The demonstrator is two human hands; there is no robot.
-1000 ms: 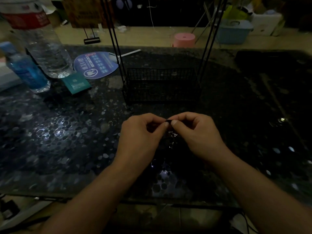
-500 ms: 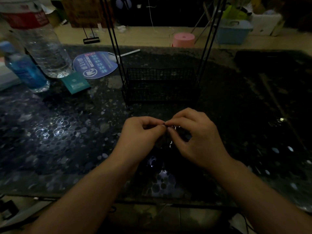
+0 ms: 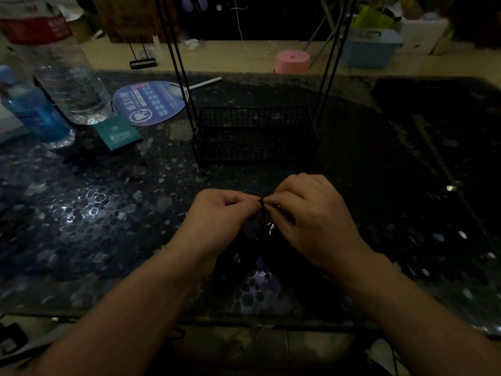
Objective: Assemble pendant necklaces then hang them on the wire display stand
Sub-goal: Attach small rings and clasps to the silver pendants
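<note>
At 6 o'clock of wire display stand (image 3: 254, 137), over tabletop (image 3: 108, 213): left hand (image 3: 217, 213), right hand (image 3: 311, 215) both pinching black cord (image 3: 262, 210) fingertip-to-fingertip, likely threading; pendant too dark to tell.

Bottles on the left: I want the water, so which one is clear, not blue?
The large clear bottle with the red label, standing behind the smaller blue bottle.

The round blue fan (image 3: 149, 102) bears print too blurred to read.
</note>
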